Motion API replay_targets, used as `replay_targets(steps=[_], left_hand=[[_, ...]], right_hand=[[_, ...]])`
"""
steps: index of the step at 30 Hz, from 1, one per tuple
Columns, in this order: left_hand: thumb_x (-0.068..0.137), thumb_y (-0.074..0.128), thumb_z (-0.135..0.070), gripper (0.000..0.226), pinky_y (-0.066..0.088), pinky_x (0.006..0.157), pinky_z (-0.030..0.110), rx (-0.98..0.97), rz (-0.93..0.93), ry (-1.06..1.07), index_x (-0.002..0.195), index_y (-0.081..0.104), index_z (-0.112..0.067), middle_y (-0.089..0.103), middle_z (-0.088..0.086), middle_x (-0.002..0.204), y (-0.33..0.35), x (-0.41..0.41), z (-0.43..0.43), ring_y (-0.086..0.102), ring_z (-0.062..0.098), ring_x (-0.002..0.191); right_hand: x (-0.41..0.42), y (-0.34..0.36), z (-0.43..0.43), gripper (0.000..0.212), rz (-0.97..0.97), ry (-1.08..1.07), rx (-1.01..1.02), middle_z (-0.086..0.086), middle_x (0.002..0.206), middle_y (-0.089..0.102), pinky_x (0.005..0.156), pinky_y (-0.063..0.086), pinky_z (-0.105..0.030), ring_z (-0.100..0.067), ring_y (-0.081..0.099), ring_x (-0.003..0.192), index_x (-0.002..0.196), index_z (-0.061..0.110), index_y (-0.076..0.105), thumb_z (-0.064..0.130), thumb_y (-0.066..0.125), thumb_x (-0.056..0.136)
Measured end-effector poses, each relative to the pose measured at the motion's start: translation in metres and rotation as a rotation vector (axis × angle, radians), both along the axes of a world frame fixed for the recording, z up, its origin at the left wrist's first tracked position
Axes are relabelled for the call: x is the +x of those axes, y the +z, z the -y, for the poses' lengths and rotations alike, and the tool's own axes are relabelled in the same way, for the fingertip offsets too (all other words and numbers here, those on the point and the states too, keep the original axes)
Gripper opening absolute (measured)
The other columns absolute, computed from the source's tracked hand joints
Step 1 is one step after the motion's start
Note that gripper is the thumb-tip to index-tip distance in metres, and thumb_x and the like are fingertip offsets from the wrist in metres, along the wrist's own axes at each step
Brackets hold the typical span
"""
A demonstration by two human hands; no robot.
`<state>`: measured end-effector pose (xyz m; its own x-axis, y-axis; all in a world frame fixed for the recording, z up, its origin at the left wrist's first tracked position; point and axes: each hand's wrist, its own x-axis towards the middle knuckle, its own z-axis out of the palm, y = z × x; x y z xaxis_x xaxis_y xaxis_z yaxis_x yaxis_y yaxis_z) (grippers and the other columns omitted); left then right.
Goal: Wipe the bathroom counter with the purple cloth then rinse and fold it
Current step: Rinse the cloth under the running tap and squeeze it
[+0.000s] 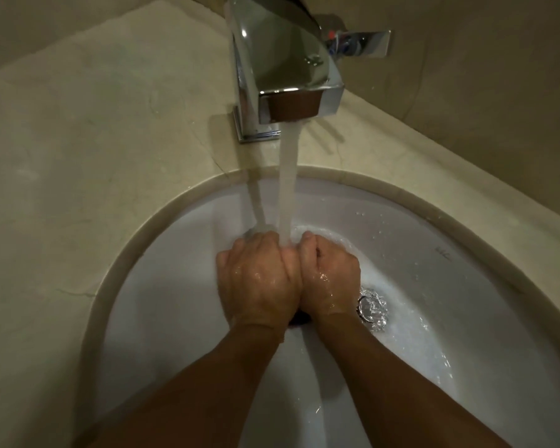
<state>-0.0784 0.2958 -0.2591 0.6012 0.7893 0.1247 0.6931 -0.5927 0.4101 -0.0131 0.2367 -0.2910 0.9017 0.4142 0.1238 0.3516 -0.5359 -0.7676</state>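
A beige stone bathroom counter (78, 156) wraps around an oval white sink (175, 286), its surface veined and dull under dim light. At the back stands a square chrome faucet (285, 69), its lever handle (359, 43) pointing off to the right. A person's bare forearms reach into the bowl, where the left hand (259, 279) and right hand (330, 279) are bunched together, knuckles touching, fingers curled under. A thick stream of water (288, 182) falls from the spout onto the meeting point of the two fists and splashes around them. Water swirls over the chrome drain (372, 308) just right of the right wrist. The cloth (299, 318) is clamped inside both hands; only a dark sliver shows between the wrists.
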Motion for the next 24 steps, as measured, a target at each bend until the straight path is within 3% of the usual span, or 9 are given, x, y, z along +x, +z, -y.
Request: replay_targets(steps=[3, 6, 9, 12, 15, 18, 21, 24], left_hand=[[0.094, 0.034, -0.038, 0.038, 0.032, 0.07, 0.034, -0.022, 0.072, -0.025, 0.079, 0.061, -0.016, 0.061, 0.003, 0.075, 0.0, -0.004, -0.005, 0.058, 0.026, 0.073], [0.097, 0.032, -0.034, 0.038, 0.038, 0.072, 0.038, -0.078, 0.301, -0.058, 0.078, 0.057, -0.013, 0.058, 0.006, 0.078, 0.014, -0.007, -0.008, 0.054, 0.027, 0.076], [0.098, 0.033, -0.033, 0.034, 0.037, 0.081, 0.042, -0.018, 0.401, -0.071, 0.084, 0.056, -0.012, 0.056, 0.008, 0.088, 0.031, -0.007, -0.007, 0.049, 0.026, 0.086], [0.091, 0.045, -0.026, 0.02, 0.036, 0.084, 0.04, 0.051, 0.378, -0.182, 0.082, 0.057, -0.012, 0.058, 0.008, 0.094, 0.021, -0.02, -0.005, 0.049, 0.025, 0.09], [0.081, 0.048, -0.026, 0.015, 0.04, 0.086, 0.035, -0.067, 0.371, -0.24, 0.07, 0.047, -0.016, 0.059, 0.006, 0.096, 0.005, -0.032, -0.002, 0.05, 0.021, 0.095], [0.084, 0.042, -0.032, 0.02, 0.043, 0.076, 0.033, -0.135, 0.341, -0.162, 0.07, 0.043, -0.018, 0.055, -0.001, 0.082, 0.004, -0.029, 0.002, 0.049, 0.017, 0.08], [0.091, 0.039, -0.031, 0.027, 0.041, 0.07, 0.03, -0.07, 0.281, -0.13, 0.081, 0.061, -0.018, 0.06, -0.006, 0.074, 0.002, -0.033, 0.008, 0.053, 0.014, 0.068], [0.091, 0.036, -0.03, 0.039, 0.038, 0.075, 0.031, 0.01, 0.206, -0.146, 0.086, 0.073, -0.018, 0.069, -0.003, 0.076, 0.0, -0.032, 0.011, 0.061, 0.018, 0.071]], right_hand=[[-0.002, 0.01, 0.001, 0.045, 0.027, 0.055, 0.032, 0.01, 0.048, 0.037, 0.059, 0.024, -0.026, -0.009, 0.043, 0.052, 0.051, 0.032, 0.032, 0.047, 0.03, 0.094], [-0.003, 0.033, 0.001, 0.044, 0.135, 0.104, 0.165, 0.011, 0.063, 0.048, 0.065, 0.033, -0.031, -0.009, 0.043, 0.062, 0.066, 0.018, 0.055, 0.036, 0.035, 0.101], [-0.003, 0.052, 0.003, 0.033, 0.245, 0.117, 0.288, 0.01, 0.081, 0.051, 0.074, 0.038, -0.034, -0.012, 0.047, 0.078, 0.081, 0.01, 0.06, 0.024, 0.038, 0.103], [-0.013, 0.04, 0.018, 0.02, 0.162, 0.146, 0.286, 0.017, 0.102, 0.05, 0.086, 0.043, -0.037, -0.016, 0.053, 0.098, 0.081, 0.013, 0.056, 0.022, 0.047, 0.097], [-0.025, 0.016, 0.031, 0.018, -0.042, 0.067, 0.261, 0.008, 0.122, 0.054, 0.087, 0.044, -0.027, -0.006, 0.056, 0.107, 0.074, 0.013, 0.052, 0.023, 0.055, 0.09], [-0.031, 0.009, 0.026, 0.017, -0.056, -0.012, 0.249, 0.006, 0.118, 0.059, 0.082, 0.044, -0.026, -0.007, 0.058, 0.102, 0.081, 0.016, 0.057, 0.03, 0.049, 0.085], [-0.036, 0.005, 0.02, 0.037, 0.028, -0.051, 0.151, 0.006, 0.105, 0.069, 0.083, 0.046, -0.034, -0.016, 0.059, 0.096, 0.104, 0.021, 0.067, 0.037, 0.038, 0.087], [-0.032, -0.003, 0.021, 0.043, 0.109, -0.002, 0.077, 0.002, 0.09, 0.072, 0.08, 0.046, -0.04, -0.024, 0.062, 0.085, 0.093, 0.02, 0.073, 0.036, 0.034, 0.094]])
